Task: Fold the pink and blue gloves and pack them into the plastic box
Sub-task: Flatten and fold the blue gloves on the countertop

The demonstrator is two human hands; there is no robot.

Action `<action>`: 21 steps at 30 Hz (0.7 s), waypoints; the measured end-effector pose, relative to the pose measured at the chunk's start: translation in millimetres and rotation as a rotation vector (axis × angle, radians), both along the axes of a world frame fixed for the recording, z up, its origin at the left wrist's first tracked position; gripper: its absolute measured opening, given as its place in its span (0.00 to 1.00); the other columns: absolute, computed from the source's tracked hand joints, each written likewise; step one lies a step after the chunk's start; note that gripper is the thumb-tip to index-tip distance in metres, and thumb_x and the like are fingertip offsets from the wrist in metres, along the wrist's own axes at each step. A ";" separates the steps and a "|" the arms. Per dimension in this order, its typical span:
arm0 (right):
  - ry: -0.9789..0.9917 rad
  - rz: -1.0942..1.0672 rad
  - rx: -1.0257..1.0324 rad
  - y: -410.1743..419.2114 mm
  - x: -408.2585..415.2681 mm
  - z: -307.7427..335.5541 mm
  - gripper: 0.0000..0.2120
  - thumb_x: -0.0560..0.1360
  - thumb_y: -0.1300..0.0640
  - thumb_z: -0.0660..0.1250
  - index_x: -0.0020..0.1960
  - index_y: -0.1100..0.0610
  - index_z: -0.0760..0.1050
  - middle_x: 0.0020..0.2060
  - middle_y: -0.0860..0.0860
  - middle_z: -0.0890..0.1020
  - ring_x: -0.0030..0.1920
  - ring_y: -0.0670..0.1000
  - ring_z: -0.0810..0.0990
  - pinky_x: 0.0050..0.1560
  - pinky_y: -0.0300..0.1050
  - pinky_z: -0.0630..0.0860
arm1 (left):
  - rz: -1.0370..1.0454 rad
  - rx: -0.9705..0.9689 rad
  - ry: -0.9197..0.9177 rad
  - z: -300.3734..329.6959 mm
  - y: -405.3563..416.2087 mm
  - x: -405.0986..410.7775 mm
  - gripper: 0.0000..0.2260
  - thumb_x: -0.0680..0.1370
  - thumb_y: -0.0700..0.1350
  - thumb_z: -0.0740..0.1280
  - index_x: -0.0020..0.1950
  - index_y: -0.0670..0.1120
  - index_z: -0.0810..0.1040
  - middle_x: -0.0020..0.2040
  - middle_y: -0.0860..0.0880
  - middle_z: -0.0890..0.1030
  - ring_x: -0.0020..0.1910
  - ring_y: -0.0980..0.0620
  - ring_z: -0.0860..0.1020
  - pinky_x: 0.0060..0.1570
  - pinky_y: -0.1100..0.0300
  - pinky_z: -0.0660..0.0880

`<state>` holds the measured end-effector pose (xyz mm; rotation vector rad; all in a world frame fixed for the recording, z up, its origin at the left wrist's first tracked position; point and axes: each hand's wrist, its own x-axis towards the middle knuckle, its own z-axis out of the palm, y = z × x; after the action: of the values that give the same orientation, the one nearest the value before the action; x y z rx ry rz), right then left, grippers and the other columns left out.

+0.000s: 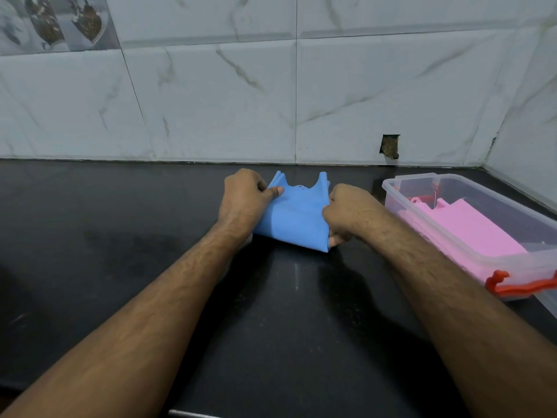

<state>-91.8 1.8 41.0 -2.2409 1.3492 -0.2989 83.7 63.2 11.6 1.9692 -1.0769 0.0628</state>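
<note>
While both hands (245, 194) (346, 212) grip, blue gloves (294, 215) fold

Left hand (244, 197) and right hand (346, 214), fingers curled, forearms outstretched

Black countertop (90, 236), marbled white wall tiles (211, 101), chipped hole (390, 146)

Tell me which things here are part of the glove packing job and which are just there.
Part of the job:
blue glove, gripped by left hand and right hand
pink glove
plastic box

Just there:
black counter
tiled wall
</note>
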 end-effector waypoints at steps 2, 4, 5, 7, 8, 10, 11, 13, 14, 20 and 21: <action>-0.109 0.000 0.097 -2.0 -0.6 -2.6 0.14 0.74 0.68 0.55 0.56 0.64 0.72 0.40 0.62 0.86 0.42 0.60 0.88 0.51 0.57 0.84 | -0.010 0.027 -0.027 0.1 -1.1 1.9 0.19 0.79 0.49 0.72 0.37 0.36 0.76 0.37 0.42 0.81 0.36 0.45 0.76 0.32 0.59 0.71; -0.243 -0.006 0.205 -4.5 -1.1 -7.7 0.13 0.76 0.67 0.55 0.58 0.66 0.72 0.40 0.64 0.85 0.36 0.61 0.87 0.48 0.61 0.84 | -0.035 0.070 -0.050 -0.6 -2.5 2.1 0.20 0.81 0.49 0.68 0.34 0.41 0.69 0.33 0.46 0.75 0.34 0.48 0.71 0.29 0.60 0.65; -0.282 -0.008 0.233 -5.9 -1.5 -9.6 0.13 0.79 0.63 0.58 0.61 0.65 0.72 0.39 0.64 0.85 0.34 0.60 0.87 0.44 0.59 0.85 | -0.049 0.087 -0.051 -1.1 -3.2 2.0 0.20 0.82 0.49 0.67 0.34 0.42 0.68 0.33 0.47 0.74 0.33 0.49 0.71 0.30 0.61 0.65; -0.309 -0.023 0.261 -8.1 -2.8 -12.2 0.20 0.83 0.51 0.61 0.68 0.63 0.69 0.35 0.61 0.84 0.27 0.56 0.85 0.33 0.48 0.84 | -0.067 0.114 -0.046 -2.7 -4.0 1.6 0.19 0.83 0.50 0.64 0.35 0.44 0.68 0.34 0.51 0.74 0.33 0.53 0.71 0.31 0.61 0.64; -0.316 -0.031 0.271 -8.8 -3.5 -13.0 0.23 0.83 0.47 0.61 0.70 0.63 0.68 0.33 0.60 0.83 0.25 0.55 0.84 0.28 0.45 0.82 | -0.071 0.121 -0.045 -3.5 -4.2 1.1 0.19 0.84 0.50 0.63 0.35 0.45 0.67 0.34 0.51 0.74 0.33 0.55 0.71 0.31 0.61 0.63; -0.333 -0.034 0.283 -10.2 -4.4 -13.9 0.23 0.83 0.48 0.61 0.70 0.63 0.67 0.31 0.59 0.83 0.25 0.56 0.84 0.29 0.46 0.83 | -0.069 0.131 -0.046 -3.9 -4.4 0.1 0.20 0.85 0.50 0.61 0.34 0.47 0.65 0.34 0.51 0.72 0.33 0.55 0.69 0.31 0.59 0.61; -0.342 -0.035 0.274 -10.8 -4.4 -13.9 0.20 0.84 0.49 0.61 0.68 0.63 0.69 0.31 0.60 0.83 0.27 0.57 0.85 0.34 0.51 0.85 | -0.062 0.142 -0.045 -3.6 -4.1 -0.3 0.20 0.85 0.49 0.60 0.34 0.47 0.64 0.34 0.51 0.71 0.32 0.54 0.69 0.30 0.58 0.61; -0.362 -0.029 0.228 -10.8 -4.1 -13.2 0.15 0.83 0.52 0.62 0.63 0.62 0.71 0.35 0.60 0.83 0.31 0.60 0.86 0.41 0.60 0.85 | -0.048 0.174 -0.044 -2.8 -3.5 -0.7 0.20 0.85 0.49 0.59 0.34 0.46 0.64 0.34 0.49 0.71 0.32 0.51 0.68 0.31 0.56 0.61; -0.374 -0.022 0.200 -10.4 -3.5 -12.3 0.13 0.83 0.52 0.62 0.61 0.61 0.71 0.37 0.59 0.82 0.32 0.61 0.86 0.41 0.61 0.85 | -0.039 0.186 -0.046 -2.5 -3.0 -0.6 0.20 0.85 0.49 0.59 0.34 0.45 0.64 0.34 0.48 0.71 0.32 0.50 0.68 0.31 0.55 0.61; -0.370 0.043 0.091 -5.4 -1.6 -12.1 0.06 0.82 0.53 0.64 0.58 0.47 0.69 0.50 0.52 0.76 0.27 0.56 0.84 0.26 0.46 0.81 | -0.028 0.163 0.019 -3.2 -2.9 -0.2 0.23 0.83 0.53 0.62 0.32 0.45 0.63 0.30 0.49 0.70 0.29 0.50 0.67 0.29 0.57 0.60; -0.401 0.043 0.125 -5.4 -1.2 -13.4 0.05 0.82 0.54 0.64 0.58 0.49 0.71 0.51 0.53 0.77 0.30 0.57 0.85 0.26 0.46 0.81 | -0.039 0.157 0.043 -3.7 -2.3 -0.2 0.23 0.82 0.55 0.63 0.32 0.45 0.64 0.30 0.49 0.69 0.29 0.50 0.67 0.29 0.57 0.61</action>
<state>-93.0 -3.6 27.6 -1.9707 1.0738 -0.5961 83.6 60.9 7.9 2.0786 -1.1205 -0.0877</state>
